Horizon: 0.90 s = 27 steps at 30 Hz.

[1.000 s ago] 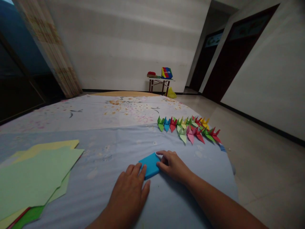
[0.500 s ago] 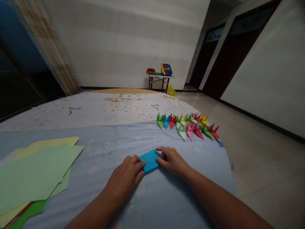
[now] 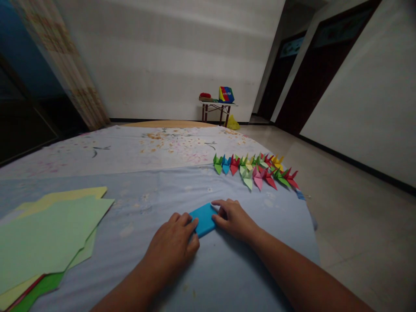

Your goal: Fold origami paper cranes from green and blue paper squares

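Observation:
A blue sheet of paper (image 3: pixel 204 220), folded into a small rectangle, lies on the light blue tablecloth (image 3: pixel 146 255) between my hands. My left hand (image 3: pixel 177 238) is at its left edge, with curled fingers resting on the paper and the thumb at the near corner. From the right, my right hand (image 3: pixel 232 219) holds the opposite end, index finger along the far corner and thumb on the near side. The fingertips partly hide both ends of the paper.
Several folded paper cranes (image 3: pixel 256 175) in many colours stand in rows at the right. On the left lies a stack of coloured paper sheets (image 3: pixel 48 234). Farther off, a small table (image 3: pixel 217 104) by the wall bears a colourful box (image 3: pixel 226 94).
My left thumb has shifted slightly away from the paper's near edge. The right hand and the blue paper have hardly moved.

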Tool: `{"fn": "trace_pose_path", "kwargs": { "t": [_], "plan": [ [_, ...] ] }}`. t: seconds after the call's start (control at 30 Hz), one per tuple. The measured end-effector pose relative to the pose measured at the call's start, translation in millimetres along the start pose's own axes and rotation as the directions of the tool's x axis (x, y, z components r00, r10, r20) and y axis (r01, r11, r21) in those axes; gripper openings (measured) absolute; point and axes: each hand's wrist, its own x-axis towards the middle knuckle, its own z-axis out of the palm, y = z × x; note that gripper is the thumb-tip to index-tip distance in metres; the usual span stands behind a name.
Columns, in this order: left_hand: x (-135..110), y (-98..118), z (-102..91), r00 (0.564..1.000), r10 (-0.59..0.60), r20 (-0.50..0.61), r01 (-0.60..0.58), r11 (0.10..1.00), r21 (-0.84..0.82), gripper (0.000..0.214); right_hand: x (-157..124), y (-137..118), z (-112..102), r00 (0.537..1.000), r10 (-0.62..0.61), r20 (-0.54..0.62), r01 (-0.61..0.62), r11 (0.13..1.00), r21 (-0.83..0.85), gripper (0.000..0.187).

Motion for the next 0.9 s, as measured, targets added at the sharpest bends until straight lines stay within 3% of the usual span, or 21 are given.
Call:
{"fn": "trace_pose_path", "kwargs": {
  "t": [0.17, 0.3, 0.43, 0.73, 0.9],
  "plan": [
    [-1.3, 5.1, 0.4, 0.999, -0.044, -0.019, 0.044, 0.999, 0.010, 0.035, -6.9, -3.5, -2.6, 0.965, -0.206, -0.162, 0.183, 0.972, -0.148, 0.025],
    [-1.9, 9.2, 3.5, 0.998, -0.059, -0.017, 0.060, 0.997, 0.055, 0.036, -12.5, -11.7, -1.6, 0.925, -0.370, -0.084, 0.352, 0.920, -0.171, 0.017],
    [-3.5, 12.3, 8.8, 0.997, -0.073, -0.004, 0.073, 0.992, 0.101, 0.038, -14.3, -15.6, 1.7, 0.920, -0.391, 0.021, 0.389, 0.906, -0.164, 0.015],
    [-0.4, 1.4, 7.6, 0.997, -0.053, -0.053, 0.052, 0.999, -0.011, 0.033, -14.8, -18.3, -5.5, 0.915, -0.396, 0.082, 0.404, 0.898, -0.174, 0.019],
    [-0.3, -1.6, 9.1, 0.997, -0.047, -0.058, 0.046, 0.999, -0.012, 0.027, -19.4, -21.9, -9.3, 0.882, -0.463, 0.092, 0.472, 0.863, -0.182, 0.022]
  ]
}}
